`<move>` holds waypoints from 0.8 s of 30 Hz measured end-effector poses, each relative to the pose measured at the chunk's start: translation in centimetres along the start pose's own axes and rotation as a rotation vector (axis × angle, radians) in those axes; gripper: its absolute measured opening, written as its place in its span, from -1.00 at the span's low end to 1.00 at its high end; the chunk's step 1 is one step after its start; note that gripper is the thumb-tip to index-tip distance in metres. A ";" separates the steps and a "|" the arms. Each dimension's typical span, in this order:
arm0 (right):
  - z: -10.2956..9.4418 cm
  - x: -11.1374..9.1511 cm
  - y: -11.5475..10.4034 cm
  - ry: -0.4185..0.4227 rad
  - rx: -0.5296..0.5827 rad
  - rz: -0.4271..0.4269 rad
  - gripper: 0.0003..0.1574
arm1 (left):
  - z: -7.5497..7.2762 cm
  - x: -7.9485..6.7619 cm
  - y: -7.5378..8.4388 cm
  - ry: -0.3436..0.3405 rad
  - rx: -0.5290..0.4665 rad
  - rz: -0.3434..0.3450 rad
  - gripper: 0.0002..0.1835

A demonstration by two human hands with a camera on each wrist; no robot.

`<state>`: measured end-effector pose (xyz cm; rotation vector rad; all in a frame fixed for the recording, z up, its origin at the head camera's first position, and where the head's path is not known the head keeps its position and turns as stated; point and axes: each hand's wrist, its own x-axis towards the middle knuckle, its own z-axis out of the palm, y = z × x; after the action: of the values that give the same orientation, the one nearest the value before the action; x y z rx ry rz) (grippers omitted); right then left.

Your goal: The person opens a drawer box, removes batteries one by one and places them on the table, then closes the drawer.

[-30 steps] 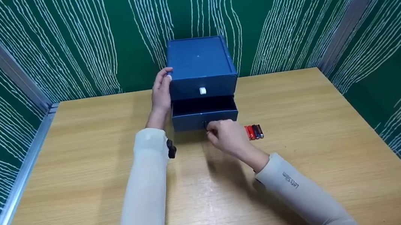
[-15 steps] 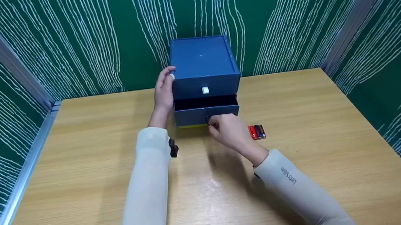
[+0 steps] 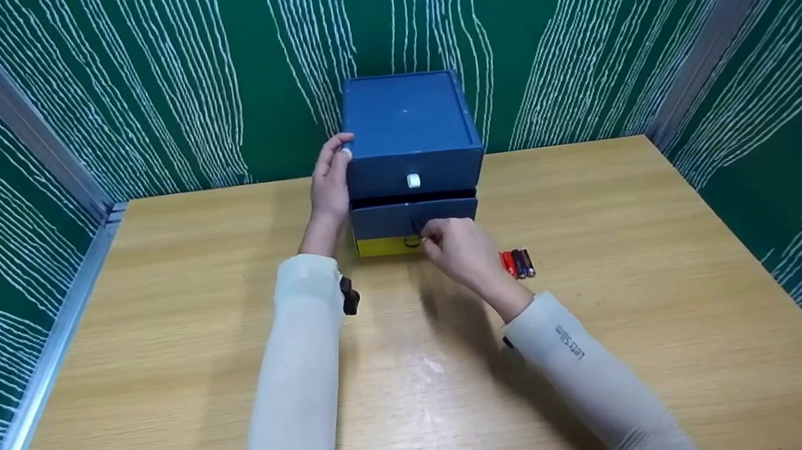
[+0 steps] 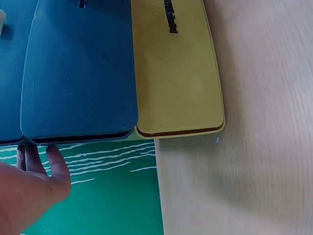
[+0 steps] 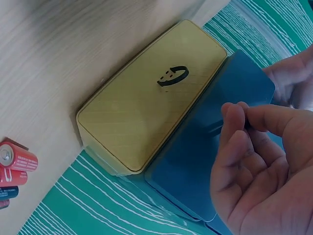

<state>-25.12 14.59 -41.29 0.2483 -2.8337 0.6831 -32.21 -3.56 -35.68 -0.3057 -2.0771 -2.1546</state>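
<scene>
One drawer cabinet (image 3: pixel 403 108) stands at twelve o'clock on the worktop (image 3: pixel 679 284). It has three drawers: a blue top drawer (image 3: pixel 375 180) with one white knob (image 3: pixel 413 180), a blue middle drawer (image 3: pixel 382 222) with one dark pull (image 5: pixel 214 129), and a yellow bottom drawer (image 3: pixel 381 247) with one black loop (image 5: pixel 179 75). The middle drawer sits slightly ajar. The right hand (image 3: pixel 464 252), at five o'clock, pinches the dark pull between its fingers; the left hand (image 3: pixel 329 184), at nine o'clock, rests released, uncurled fingers against the cabinet's side. Four batteries (image 3: pixel 519 264), two red and two darker, show in a row at four o'clock. In the head view, the right hand partly hides the lower two drawer fronts and the row's left end. Green, white-streaked walls (image 3: pixel 291 124) rise at twelve, nine and three o'clock.
</scene>
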 end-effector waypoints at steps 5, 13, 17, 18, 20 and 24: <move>0.1 0.3 0.1 0.005 -0.019 0.017 -0.84 | 0.1 0.0 0.0 0.012 -0.008 0.005 -0.65; 0.5 0.9 0.4 0.004 -0.024 0.031 -0.82 | 0.0 -0.1 0.1 0.021 -0.003 -0.022 -0.65; 0.6 1.1 0.4 0.004 -0.012 0.042 -0.82 | -0.1 0.5 -0.8 0.021 -0.010 -0.033 -0.67; 0.6 1.1 0.4 0.005 -0.010 0.046 -0.81 | -0.1 0.7 -1.1 0.021 -0.010 -0.034 -0.67; 0.7 1.2 0.3 0.010 -0.005 0.049 -0.80 | -0.2 1.1 -1.7 0.021 -0.006 -0.036 -0.69; 0.8 1.3 0.4 0.023 0.007 0.044 -0.79 | -0.1 1.3 -2.0 0.027 -0.007 -0.038 -0.70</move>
<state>-26.54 14.43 -41.79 0.1780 -2.8237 0.6998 -33.93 -3.50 -37.35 -0.2384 -2.0788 -2.1752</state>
